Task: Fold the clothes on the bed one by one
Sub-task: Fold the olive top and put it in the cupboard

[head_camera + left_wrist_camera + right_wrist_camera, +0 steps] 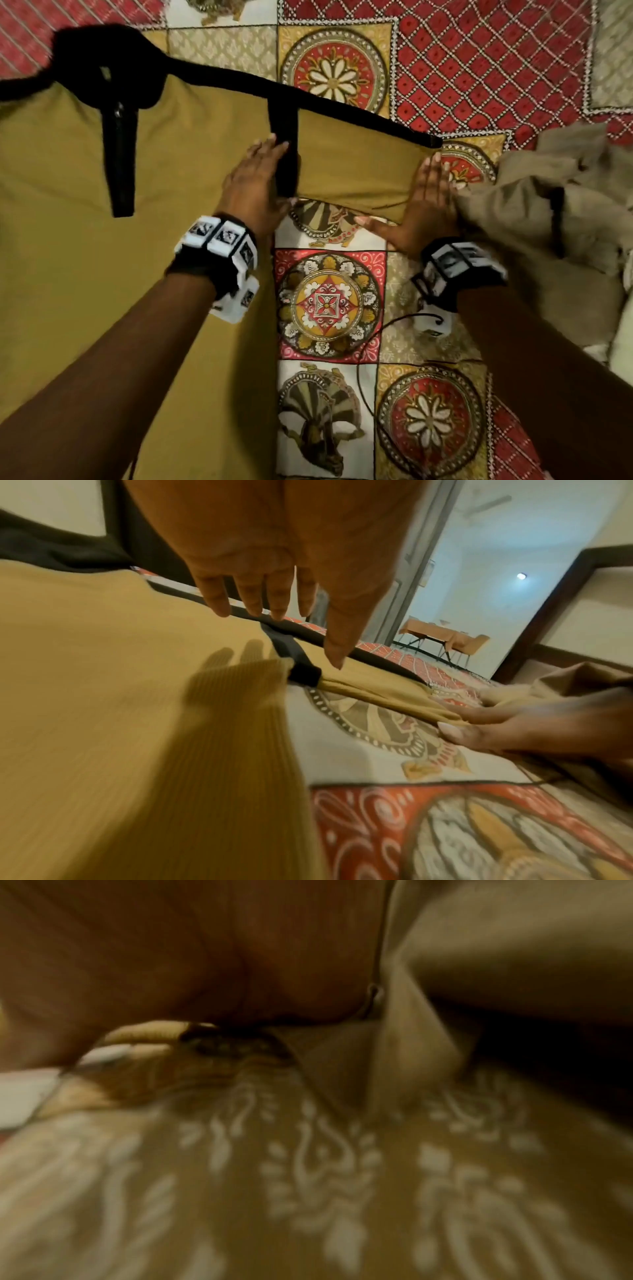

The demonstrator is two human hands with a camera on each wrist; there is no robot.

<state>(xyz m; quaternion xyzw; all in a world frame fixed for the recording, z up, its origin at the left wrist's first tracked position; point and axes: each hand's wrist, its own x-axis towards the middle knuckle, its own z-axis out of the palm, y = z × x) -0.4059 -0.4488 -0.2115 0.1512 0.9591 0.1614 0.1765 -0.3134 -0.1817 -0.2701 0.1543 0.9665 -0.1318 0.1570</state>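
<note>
A mustard-yellow shirt (137,274) with a black collar, black zip placket and black shoulder trim lies spread on the bed. Its short sleeve (356,161) points right. My left hand (257,178) is flat with straight fingers over the black armpit seam; in the left wrist view this left hand (274,588) hovers just above the shirt (103,669) and casts a shadow on it. My right hand (424,205) lies flat on the sleeve's cuff end, thumb spread onto the sheet. The right wrist view is blurred and shows only my palm (171,961) close up.
A crumpled heap of beige clothes (548,212) sits just right of my right hand, also beige cloth (479,947). The patterned bedsheet (329,305) shows between my arms, with a thin black cable (370,377) on it. A doorway (441,588) opens beyond the bed.
</note>
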